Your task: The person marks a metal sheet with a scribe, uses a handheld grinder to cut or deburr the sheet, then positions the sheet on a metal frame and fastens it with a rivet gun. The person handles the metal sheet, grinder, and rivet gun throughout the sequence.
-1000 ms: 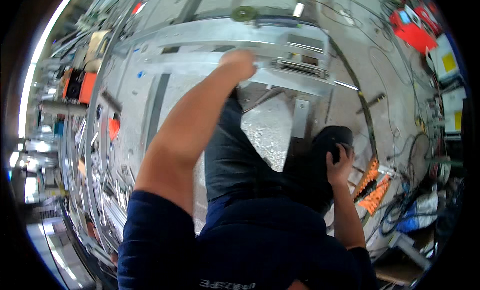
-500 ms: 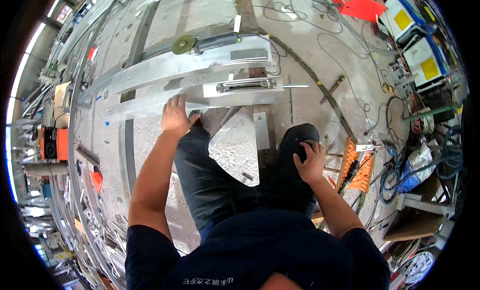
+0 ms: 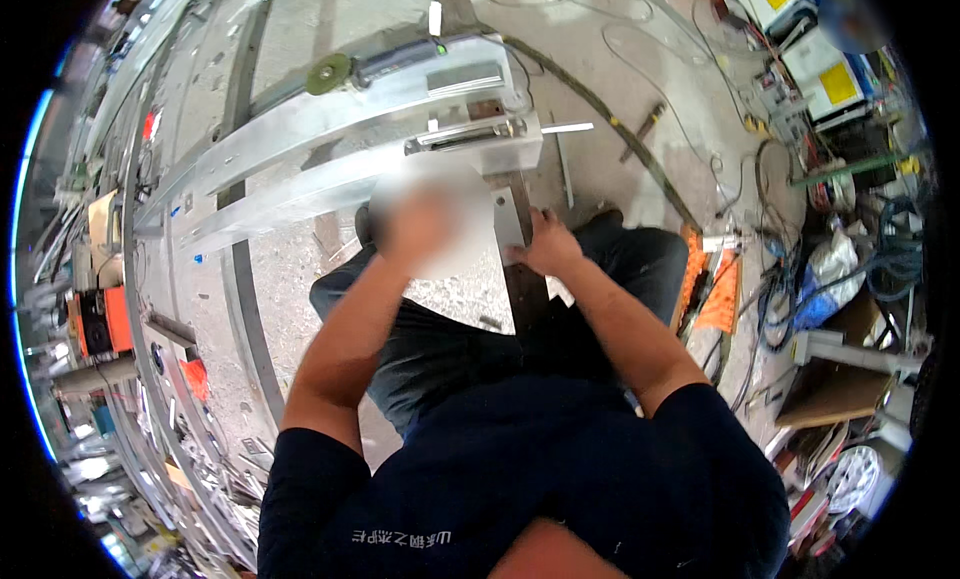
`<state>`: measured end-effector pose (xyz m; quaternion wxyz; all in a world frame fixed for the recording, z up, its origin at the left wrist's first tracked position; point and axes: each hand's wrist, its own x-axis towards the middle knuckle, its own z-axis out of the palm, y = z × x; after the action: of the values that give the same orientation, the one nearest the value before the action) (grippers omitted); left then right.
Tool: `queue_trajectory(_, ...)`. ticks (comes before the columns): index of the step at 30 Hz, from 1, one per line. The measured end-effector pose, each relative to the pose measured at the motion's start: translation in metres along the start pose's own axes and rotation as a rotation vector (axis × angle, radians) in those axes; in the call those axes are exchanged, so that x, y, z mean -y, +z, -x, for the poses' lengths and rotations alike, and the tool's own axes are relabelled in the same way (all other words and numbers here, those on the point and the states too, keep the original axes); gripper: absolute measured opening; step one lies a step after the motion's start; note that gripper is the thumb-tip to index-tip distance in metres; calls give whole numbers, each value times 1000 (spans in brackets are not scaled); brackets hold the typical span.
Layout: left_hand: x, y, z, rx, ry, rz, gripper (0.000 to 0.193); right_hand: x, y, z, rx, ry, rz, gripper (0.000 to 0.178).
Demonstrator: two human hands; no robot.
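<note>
A motion-smeared patch hides the fingers of my left hand [image 3: 420,221], which is in front of the near long silver metal profile [image 3: 330,191]. A slotted lock-like fitting [image 3: 465,136] is set in the profile's right end. My right hand [image 3: 552,245] is closed at the right side of a small flat metal plate [image 3: 506,211], its thumb on the plate's lower part and its fingers along the edge. That plate lies on a brown steel beam [image 3: 524,297] between my knees. Behind the near profile runs a second silver profile [image 3: 380,107], with a short metal piece [image 3: 465,79] on top.
An angle grinder [image 3: 400,63] with a green disc lies behind the far profile. A dark cable [image 3: 630,139] curves along the right, past a hammer [image 3: 645,131]. Orange-wrapped pieces [image 3: 718,294] stand beside my right knee. Long metal rails [image 3: 245,309] extend on the left.
My right hand has left my right knee and moved inward to the metal plate. My left hand has moved right, off the near profile's left part, and is blurred. The view has shifted slightly.
</note>
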<state>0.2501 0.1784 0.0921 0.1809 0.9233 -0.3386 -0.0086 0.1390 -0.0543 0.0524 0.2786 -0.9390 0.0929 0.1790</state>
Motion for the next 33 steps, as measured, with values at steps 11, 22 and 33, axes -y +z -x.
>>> queue_trajectory(11,-116,36,54,494,-79,190,34,-82,31,-20,19,94,-27,78)
queue_trajectory(22,-121,15,5,232,-319,238,50,-85,-6,-11,299,-171,-819,26)
queue_trajectory(33,-134,-5,-45,407,-282,824,23,-52,-55,33,533,-268,-1759,44)
